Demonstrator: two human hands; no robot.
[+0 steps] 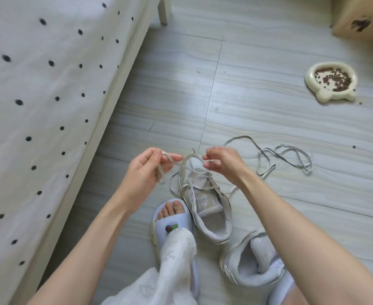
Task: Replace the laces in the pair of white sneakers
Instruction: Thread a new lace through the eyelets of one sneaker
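A white sneaker (207, 208) lies on the floor in front of me, its tongue showing and a pale lace (189, 160) threaded through its upper eyelets. My left hand (147, 170) pinches one end of that lace, looped under its fingers. My right hand (222, 162) pinches the other end above the shoe's toe. The second white sneaker (251, 260) sits lower right, partly behind my right forearm. A loose grey lace (284, 158) lies tangled on the floor to the right.
A bed with a dotted sheet (38, 106) fills the left side. My foot in a pale blue slipper (172, 221) rests beside the sneaker. A pet bowl with kibble (330, 83) stands at the right, and a cardboard box (361, 16) sits in the far corner.
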